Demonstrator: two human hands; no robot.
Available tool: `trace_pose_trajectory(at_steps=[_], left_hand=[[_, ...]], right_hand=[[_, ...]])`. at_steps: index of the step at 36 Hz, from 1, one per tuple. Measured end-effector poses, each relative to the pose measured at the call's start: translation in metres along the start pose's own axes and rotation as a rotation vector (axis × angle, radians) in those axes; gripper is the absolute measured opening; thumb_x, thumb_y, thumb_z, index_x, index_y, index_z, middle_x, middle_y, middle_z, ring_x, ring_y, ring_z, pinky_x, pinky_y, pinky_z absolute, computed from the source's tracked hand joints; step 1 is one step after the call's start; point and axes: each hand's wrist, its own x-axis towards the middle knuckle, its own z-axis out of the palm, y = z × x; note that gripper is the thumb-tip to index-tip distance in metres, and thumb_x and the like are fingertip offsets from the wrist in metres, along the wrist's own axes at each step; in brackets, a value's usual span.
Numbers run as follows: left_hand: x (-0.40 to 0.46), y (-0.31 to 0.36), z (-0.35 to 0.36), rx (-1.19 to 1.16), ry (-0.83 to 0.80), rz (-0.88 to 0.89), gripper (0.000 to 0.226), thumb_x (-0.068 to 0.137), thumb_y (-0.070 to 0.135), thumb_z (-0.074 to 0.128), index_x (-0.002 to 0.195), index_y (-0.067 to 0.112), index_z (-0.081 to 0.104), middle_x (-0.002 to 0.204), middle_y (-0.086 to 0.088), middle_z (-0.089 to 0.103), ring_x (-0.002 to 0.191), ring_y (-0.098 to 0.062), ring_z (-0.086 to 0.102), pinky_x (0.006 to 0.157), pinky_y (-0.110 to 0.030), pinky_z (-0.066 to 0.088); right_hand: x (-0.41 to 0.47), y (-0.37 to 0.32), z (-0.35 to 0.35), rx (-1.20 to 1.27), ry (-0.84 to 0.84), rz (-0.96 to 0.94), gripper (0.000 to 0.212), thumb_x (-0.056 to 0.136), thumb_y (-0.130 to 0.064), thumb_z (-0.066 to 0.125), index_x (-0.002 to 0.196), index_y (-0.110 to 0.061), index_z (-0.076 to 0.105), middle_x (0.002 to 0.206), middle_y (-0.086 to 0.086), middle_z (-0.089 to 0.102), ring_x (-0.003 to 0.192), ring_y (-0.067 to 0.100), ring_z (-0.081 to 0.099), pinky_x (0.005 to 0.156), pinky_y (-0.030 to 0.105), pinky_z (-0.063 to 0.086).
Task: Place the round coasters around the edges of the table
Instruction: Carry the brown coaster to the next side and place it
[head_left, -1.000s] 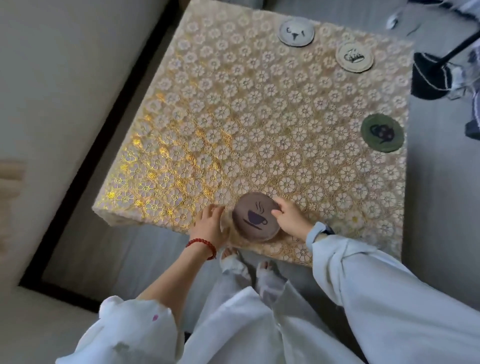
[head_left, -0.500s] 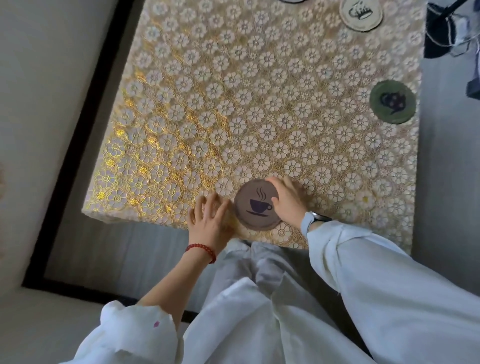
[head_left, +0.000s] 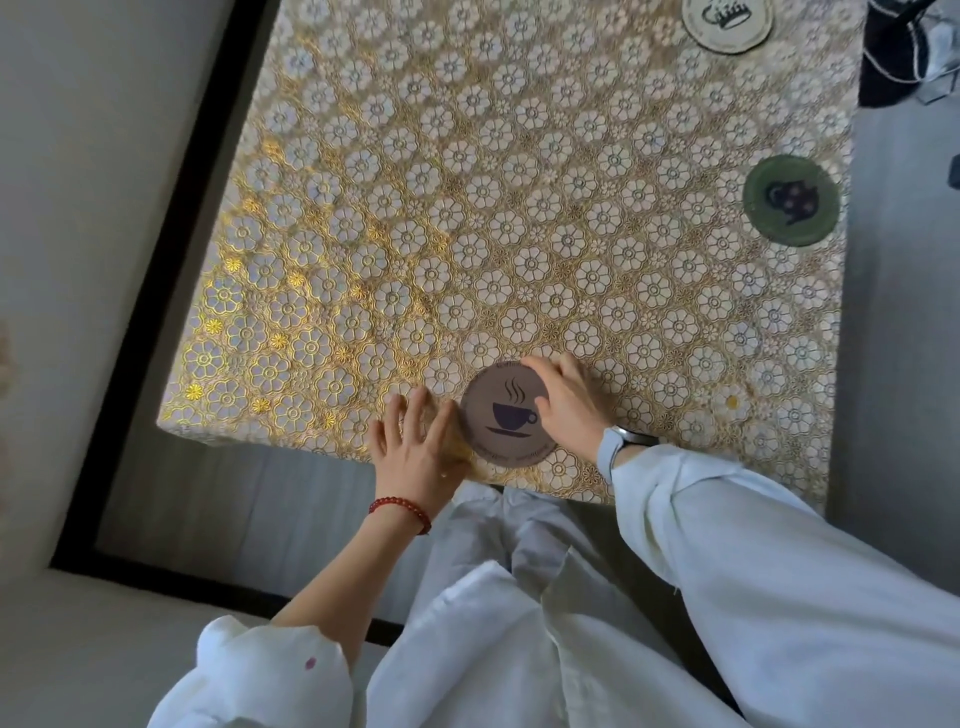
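Observation:
A brown round coaster with a steaming-cup picture lies flat on the gold flower-patterned table, close to its near edge. My right hand grips the coaster's right rim, fingers curled over the top and thumb on its face. Just left of the coaster, my left hand lies flat on the cloth with fingers spread, its thumb side touching the rim. A green coaster sits by the right edge. At the far right corner a cream coaster is partly cut off by the frame.
A dark strip runs along the floor left of the table, beside a pale wall. A black object with cables stands on the floor beyond the table's right edge. My white sleeves and legs fill the bottom of the view.
The brown coaster has settled flat at the near edge. My left hand has spread flat beside it. The view has moved closer, so the far grey coaster is out of frame.

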Motion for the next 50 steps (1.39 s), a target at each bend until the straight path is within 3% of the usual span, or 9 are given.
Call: trace_pose_trajectory(at_steps=[10, 14, 21, 24, 36, 44, 50], left_hand=[[0.005, 0.003, -0.007, -0.004, 0.048, -0.005, 0.083, 0.071, 0.052, 0.064, 0.139, 0.036, 0.019, 0.148, -0.006, 0.018, 0.139, -0.03, 0.005, 0.111, -0.055, 0.007], [0.012, 0.008, -0.007, -0.009, 0.062, 0.008, 0.087, 0.067, 0.052, 0.066, 0.138, 0.035, 0.019, 0.15, -0.006, 0.016, 0.139, -0.03, 0.004, 0.111, -0.056, 0.006], [0.033, 0.003, -0.003, 0.015, -0.021, 0.048, 0.101, 0.06, 0.056, 0.069, 0.138, 0.036, 0.008, 0.155, -0.005, 0.0, 0.141, -0.032, -0.005, 0.111, -0.058, 0.001], [0.037, 0.001, 0.0, 0.032, -0.028, 0.053, 0.103, 0.058, 0.055, 0.071, 0.137, 0.037, 0.007, 0.155, -0.005, 0.0, 0.141, -0.032, -0.005, 0.11, -0.059, -0.001], [0.035, -0.002, 0.002, 0.049, -0.008, 0.09, 0.098, 0.063, 0.056, 0.069, 0.138, 0.041, 0.008, 0.155, -0.007, -0.003, 0.141, -0.033, -0.008, 0.11, -0.058, -0.003], [0.031, 0.0, 0.002, 0.036, 0.01, 0.068, 0.098, 0.06, 0.057, 0.07, 0.138, 0.04, 0.015, 0.156, -0.006, 0.002, 0.142, -0.032, -0.005, 0.112, -0.057, 0.001], [0.033, -0.003, 0.0, 0.068, -0.027, 0.081, 0.098, 0.063, 0.06, 0.067, 0.139, 0.041, 0.007, 0.156, -0.004, -0.003, 0.141, -0.031, -0.008, 0.111, -0.057, -0.002]], right_hand=[[-0.006, 0.004, 0.003, 0.069, 0.062, -0.014, 0.059, 0.083, -0.011, 0.056, 0.135, -0.019, 0.03, 0.129, 0.012, 0.037, 0.118, 0.026, 0.033, 0.089, 0.043, 0.047], [-0.021, 0.013, 0.002, 0.055, 0.089, -0.016, 0.066, 0.083, -0.02, 0.056, 0.14, -0.013, 0.022, 0.134, 0.011, 0.035, 0.123, 0.025, 0.028, 0.099, 0.037, 0.034], [-0.042, 0.04, 0.01, -0.172, -0.03, -0.055, 0.089, 0.075, -0.049, 0.059, 0.141, -0.017, 0.01, 0.152, 0.001, 0.01, 0.139, 0.02, 0.003, 0.113, 0.047, 0.007], [-0.041, 0.04, 0.015, -0.204, -0.071, -0.045, 0.094, 0.073, -0.05, 0.06, 0.142, -0.018, 0.005, 0.154, 0.001, 0.002, 0.141, 0.022, -0.004, 0.113, 0.051, 0.002], [-0.04, 0.035, 0.012, -0.259, -0.033, -0.039, 0.092, 0.074, -0.053, 0.061, 0.141, -0.017, 0.01, 0.153, 0.004, 0.008, 0.141, 0.025, 0.004, 0.115, 0.051, 0.013], [-0.04, 0.035, 0.012, -0.275, -0.036, -0.045, 0.09, 0.074, -0.053, 0.06, 0.141, -0.017, 0.011, 0.152, 0.004, 0.009, 0.14, 0.026, 0.004, 0.112, 0.052, 0.013], [-0.037, 0.029, 0.009, -0.305, -0.088, -0.039, 0.089, 0.077, -0.051, 0.057, 0.141, -0.015, 0.008, 0.153, 0.007, 0.005, 0.14, 0.029, 0.003, 0.114, 0.053, 0.013]])
